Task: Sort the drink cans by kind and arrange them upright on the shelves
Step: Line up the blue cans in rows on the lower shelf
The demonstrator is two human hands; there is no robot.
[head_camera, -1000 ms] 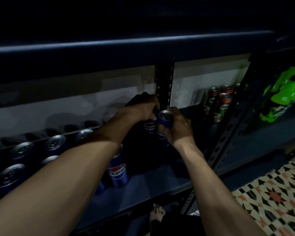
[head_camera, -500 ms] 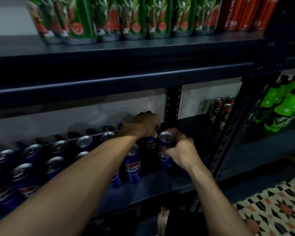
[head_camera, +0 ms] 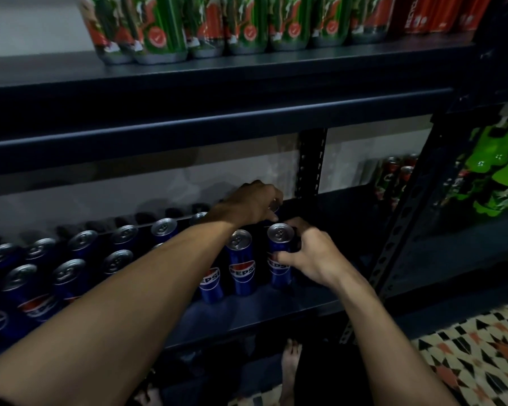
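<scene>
Several blue Pepsi cans (head_camera: pixel 242 265) stand upright in rows on the dark lower shelf (head_camera: pixel 247 315). My right hand (head_camera: pixel 308 256) grips the rightmost blue Pepsi can (head_camera: pixel 279 238), which stands upright at the end of the front row. My left hand (head_camera: pixel 248 205) reaches further back and covers the top of another can in the back row; its fingers curl over that can, mostly hiding it.
Green and red cans (head_camera: pixel 170 30) line the upper shelf, with red ones (head_camera: pixel 440 13) at the right. Dark red-topped cans (head_camera: pixel 393 174) stand at the lower shelf's back right. Green bottles (head_camera: pixel 499 171) fill the neighbouring rack. A slotted upright post (head_camera: pixel 310 162) stands behind my hands. A bare foot (head_camera: pixel 291 358) and patterned floor tiles (head_camera: pixel 481 347) lie below.
The camera has tilted up, bringing the upper shelf into view. My right hand has lowered its Pepsi can down onto the shelf beside the front row. My left hand stays on the back can.
</scene>
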